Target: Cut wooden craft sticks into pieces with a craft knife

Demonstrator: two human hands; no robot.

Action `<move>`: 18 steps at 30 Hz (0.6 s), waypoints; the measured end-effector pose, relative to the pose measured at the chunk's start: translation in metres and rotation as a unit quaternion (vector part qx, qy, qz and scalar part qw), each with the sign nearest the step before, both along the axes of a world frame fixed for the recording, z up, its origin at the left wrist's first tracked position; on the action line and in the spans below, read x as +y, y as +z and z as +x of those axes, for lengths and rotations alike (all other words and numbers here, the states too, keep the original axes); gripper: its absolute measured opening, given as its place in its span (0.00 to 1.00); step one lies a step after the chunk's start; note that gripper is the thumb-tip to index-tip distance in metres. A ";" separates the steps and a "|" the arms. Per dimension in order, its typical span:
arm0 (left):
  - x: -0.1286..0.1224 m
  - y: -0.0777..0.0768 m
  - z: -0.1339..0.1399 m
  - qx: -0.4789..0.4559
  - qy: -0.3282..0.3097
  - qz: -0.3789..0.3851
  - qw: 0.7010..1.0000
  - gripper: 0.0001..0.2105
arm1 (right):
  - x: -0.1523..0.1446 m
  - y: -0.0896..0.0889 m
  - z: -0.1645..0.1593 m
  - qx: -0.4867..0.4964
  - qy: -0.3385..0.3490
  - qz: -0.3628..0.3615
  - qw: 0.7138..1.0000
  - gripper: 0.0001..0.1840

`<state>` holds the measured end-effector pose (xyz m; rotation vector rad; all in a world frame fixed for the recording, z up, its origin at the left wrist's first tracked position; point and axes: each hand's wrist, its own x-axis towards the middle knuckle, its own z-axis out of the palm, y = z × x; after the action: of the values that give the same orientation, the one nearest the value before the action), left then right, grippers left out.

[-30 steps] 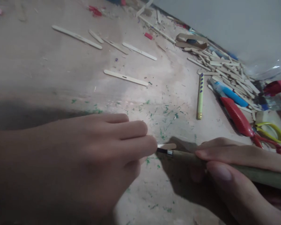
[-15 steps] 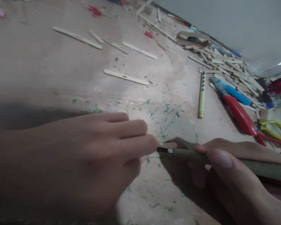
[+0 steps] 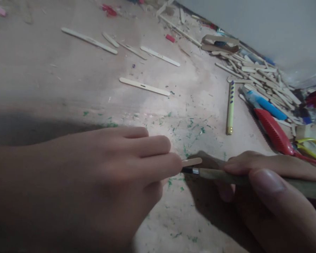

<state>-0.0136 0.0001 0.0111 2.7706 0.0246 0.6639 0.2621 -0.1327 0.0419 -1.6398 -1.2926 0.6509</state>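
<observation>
My left hand [image 3: 126, 175] is closed over a wooden popsicle stick [image 3: 193, 162], whose rounded end sticks out past the fingertips; most of it is hidden beneath them. In my right hand [image 3: 263, 182] is a carving tool [image 3: 213, 175] with a greenish wooden handle, a shiny metal collar and a dark narrow tip. That tip reaches the left fingertips, just below the stick's visible end. Whether it touches the stick cannot be made out. Green shavings [image 3: 191, 126] are scattered around both hands.
Loose popsicle sticks [image 3: 144, 86] lie beyond my hands, with a large pile [image 3: 268, 79] at the back right. A yellow-green pencil [image 3: 230, 109] with purple dots, a blue-capped tube [image 3: 270, 107], a red-handled tool [image 3: 274, 131] and a yellow loop handle [image 3: 312, 146] lie to the right.
The popsicle stick's free end now tilts slightly upward, with a wider gap above the carving tool. My right thumb sits farther back on the handle. The whole view has shifted slightly.
</observation>
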 end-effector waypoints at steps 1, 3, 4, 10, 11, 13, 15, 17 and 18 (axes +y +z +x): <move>0.000 0.000 0.000 0.006 -0.004 0.009 1.000 0.23 | 0.000 0.000 0.001 0.003 0.007 -0.001 1.000 0.21; 0.000 -0.001 -0.001 0.025 -0.020 0.034 0.999 0.23 | 0.000 -0.001 0.002 0.008 0.008 0.001 1.000 0.20; 0.000 -0.001 -0.001 0.024 -0.018 0.038 0.999 0.23 | -0.001 -0.001 0.001 0.011 0.005 0.001 1.000 0.19; 0.002 0.000 0.001 0.020 -0.022 0.038 0.999 0.24 | -0.002 -0.004 0.000 0.012 -0.016 0.014 1.000 0.21; 0.002 0.001 0.001 0.019 -0.020 0.041 0.999 0.24 | -0.003 -0.004 0.001 0.009 -0.010 0.013 1.000 0.20; 0.002 0.003 0.000 0.018 -0.017 0.044 0.999 0.24 | -0.004 -0.003 0.005 -0.003 0.003 0.008 1.000 0.19; 0.001 0.004 -0.001 0.020 -0.015 0.049 0.998 0.24 | -0.006 -0.001 0.008 -0.022 0.005 0.003 1.000 0.20; 0.000 0.005 -0.002 0.022 -0.011 0.056 0.998 0.23 | -0.007 0.002 0.010 -0.041 0.006 -0.001 0.999 0.21; 0.000 0.005 -0.002 0.020 -0.011 0.059 0.998 0.22 | -0.008 0.003 0.011 -0.047 0.011 -0.003 0.999 0.22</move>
<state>-0.0157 0.0000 0.0158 2.8936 -0.0377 0.6237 0.2730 -0.1405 0.0453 -1.6794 -1.3784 0.5972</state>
